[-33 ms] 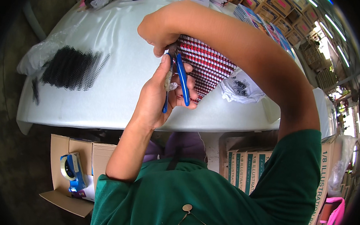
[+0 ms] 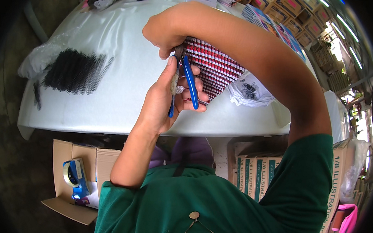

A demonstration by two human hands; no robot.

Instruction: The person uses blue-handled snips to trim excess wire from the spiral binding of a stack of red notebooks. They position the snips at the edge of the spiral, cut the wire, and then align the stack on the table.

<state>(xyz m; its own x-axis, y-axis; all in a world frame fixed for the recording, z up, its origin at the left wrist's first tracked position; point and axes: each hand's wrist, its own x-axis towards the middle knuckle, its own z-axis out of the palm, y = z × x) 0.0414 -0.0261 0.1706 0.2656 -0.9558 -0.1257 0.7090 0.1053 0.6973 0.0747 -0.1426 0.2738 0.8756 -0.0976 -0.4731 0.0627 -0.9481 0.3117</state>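
Observation:
My left hand (image 2: 160, 99) holds a pair of pliers with blue handles (image 2: 190, 82), jaws pointing away from me. The thumb lies along one handle and the fingers curl round the other, with the handles spread apart. From the right, my right arm arches over the table, and my right hand (image 2: 163, 33) is bent down beside the jaws, fingers closed. What those fingers pinch is hidden. Right behind the pliers lies a stack of spiral-bound notebooks (image 2: 213, 64), showing rows of red, white and dark edges.
Black spiral coils (image 2: 76, 71) lie at the left beside clear plastic (image 2: 36, 59). A white bag with black bits (image 2: 250, 90) sits right of the stack. Books (image 2: 259, 20) line the far right edge. Below left, an open carton (image 2: 106, 160) holds a blue tape dispenser (image 2: 76, 179).
The fingers of my left hand have loosened slightly, and the right-hand blue handle has swung a little to the right. My right hand has stayed in place.

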